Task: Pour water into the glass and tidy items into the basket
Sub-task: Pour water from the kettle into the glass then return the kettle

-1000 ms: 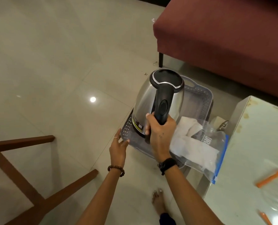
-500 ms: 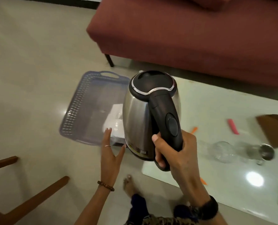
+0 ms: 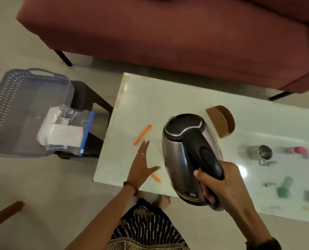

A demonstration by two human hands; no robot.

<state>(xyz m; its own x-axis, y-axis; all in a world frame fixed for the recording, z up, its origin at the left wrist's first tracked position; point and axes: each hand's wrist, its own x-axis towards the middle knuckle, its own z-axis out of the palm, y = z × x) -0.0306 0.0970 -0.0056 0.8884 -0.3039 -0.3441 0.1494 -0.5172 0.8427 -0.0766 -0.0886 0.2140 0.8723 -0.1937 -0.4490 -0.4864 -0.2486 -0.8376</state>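
Observation:
My right hand (image 3: 220, 183) grips the black handle of a steel electric kettle (image 3: 184, 147), held in the air over the near half of the white table (image 3: 168, 94). My left hand (image 3: 141, 166) hovers flat over the table with fingers spread, left of the kettle. The blue-grey perforated basket (image 3: 9, 98) sits on a dark stool at the left; a clear zip bag (image 3: 65, 130) with white contents lies over its right rim. A steel cup (image 3: 260, 152) stands right of the kettle. The glass is not visible.
Two orange sticks (image 3: 142, 134) (image 3: 155, 178) lie near my left hand. A brown curved piece (image 3: 222, 121) sits behind the kettle; pink (image 3: 298, 150) and green (image 3: 285, 186) items lie blurred on the right. A maroon sofa (image 3: 168, 33) runs behind the table. A wooden chair leg (image 3: 3, 212) shows lower left.
I carried the kettle from above the basket rightward to over the table. My left hand left the basket's edge and now hovers over the table.

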